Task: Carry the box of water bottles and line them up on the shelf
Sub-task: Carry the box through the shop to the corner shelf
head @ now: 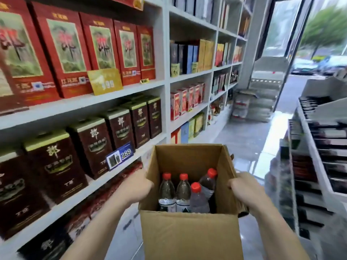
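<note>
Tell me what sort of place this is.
Most likely a small liquor or gift shop: white wall shelves lined with red boxed goods, yellow and blue price tags, and a glass street door.

This is a shop, a liquor store by the look of its stock; white shelving (165, 85) along the left wall carries rows of red gift boxes (62, 53) and dark brown boxed bottles (93, 147); price tags, a gold one (105, 81) and a blue one (120, 155), lean against the goods; a display counter (319, 147) runs along the right; a glass entrance (281, 34) looks onto a street with parked cars (304, 66).
</note>
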Demonstrator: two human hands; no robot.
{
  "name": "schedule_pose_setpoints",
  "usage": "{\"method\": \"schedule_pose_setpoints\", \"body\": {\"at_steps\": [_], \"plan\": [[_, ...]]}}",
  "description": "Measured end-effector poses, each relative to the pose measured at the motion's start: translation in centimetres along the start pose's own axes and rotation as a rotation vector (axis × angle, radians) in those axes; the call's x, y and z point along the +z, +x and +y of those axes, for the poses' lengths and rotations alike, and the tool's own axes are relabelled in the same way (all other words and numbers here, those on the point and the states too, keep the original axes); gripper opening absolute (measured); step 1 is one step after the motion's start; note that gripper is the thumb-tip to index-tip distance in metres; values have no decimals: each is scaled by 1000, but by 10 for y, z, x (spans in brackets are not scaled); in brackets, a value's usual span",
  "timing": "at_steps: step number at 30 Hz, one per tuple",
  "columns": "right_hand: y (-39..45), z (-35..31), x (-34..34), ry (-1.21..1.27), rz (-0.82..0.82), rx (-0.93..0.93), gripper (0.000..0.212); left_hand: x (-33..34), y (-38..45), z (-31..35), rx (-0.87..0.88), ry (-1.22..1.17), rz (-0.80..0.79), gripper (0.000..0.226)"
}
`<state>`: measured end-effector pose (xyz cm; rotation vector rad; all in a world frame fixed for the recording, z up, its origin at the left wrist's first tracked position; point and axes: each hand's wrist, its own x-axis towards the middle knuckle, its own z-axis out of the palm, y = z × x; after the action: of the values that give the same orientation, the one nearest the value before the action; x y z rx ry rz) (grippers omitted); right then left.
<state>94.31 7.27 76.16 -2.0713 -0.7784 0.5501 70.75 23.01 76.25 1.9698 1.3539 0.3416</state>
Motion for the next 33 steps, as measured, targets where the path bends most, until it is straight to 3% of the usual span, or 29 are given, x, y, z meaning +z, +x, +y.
{"method": "schedule_pose_setpoints", "body": {"at_steps": [5,8,11,14,19,26,30,33], "plan": [[55,29,-36,33,102,74,39,42,70,56,59,23,-84,24],[86,42,-52,70,115,132,28,63,113,82,88,19,-141,25],[119,54,-64,96,138,161,38,83,154,108,150,140,-219,25],[153,62,-70,106,171,198,40,99,191,130,148,121,-230,13],[222,68,-79,141,250,298,45,127,274,176,227,147,-285,12],[336,46,-95,124,418,359,36,147,406,249,397,198,-365,17],[399,34,-109,92,483,376,14,157,469,297,411,149,-353,15],[454,32,-124,61,518,383,19,173,530,332,445,127,-383,14]]}}
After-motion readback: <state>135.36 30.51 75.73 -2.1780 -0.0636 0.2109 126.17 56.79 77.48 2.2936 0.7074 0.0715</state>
